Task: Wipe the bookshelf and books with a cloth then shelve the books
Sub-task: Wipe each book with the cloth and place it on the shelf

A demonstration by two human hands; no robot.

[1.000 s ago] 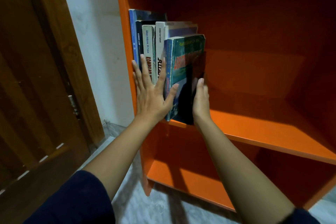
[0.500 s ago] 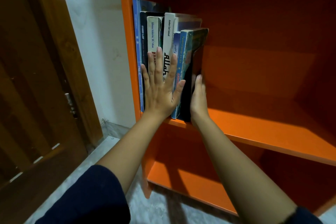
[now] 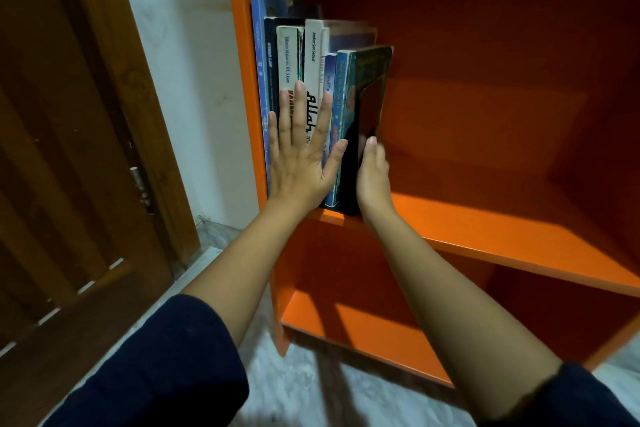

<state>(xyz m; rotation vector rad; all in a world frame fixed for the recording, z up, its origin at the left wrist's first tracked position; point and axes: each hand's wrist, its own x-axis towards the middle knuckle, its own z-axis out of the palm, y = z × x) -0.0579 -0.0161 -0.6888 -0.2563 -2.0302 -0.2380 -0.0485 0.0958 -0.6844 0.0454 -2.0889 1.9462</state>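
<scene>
Standing upright at the left end of the orange bookshelf's [image 3: 485, 229] upper shelf, a row of books [image 3: 311, 80] is packed against the bookshelf's left wall. The left hand [image 3: 301, 163] is laid flat against the spines, fingers [image 3: 299, 104] spread wide and straight, the thumb resting on the spine of a blue book near the right end of the row. The right hand [image 3: 372, 173] is pressed edge-on against the dark cover of the outermost book [image 3: 369, 107], on the row's right side; its fingers are held together and extended, and nothing is gripped. The outermost book is tilted slightly, its top leaning away from the row. The rest of the shelf to the right of the books is bare, as is the lower shelf beneath. A brown wooden door [image 3: 69, 149] is seen left of the bookshelf, beyond a strip of pale wall. Dark sleeves [image 3: 156, 374] cover both upper arms.
</scene>
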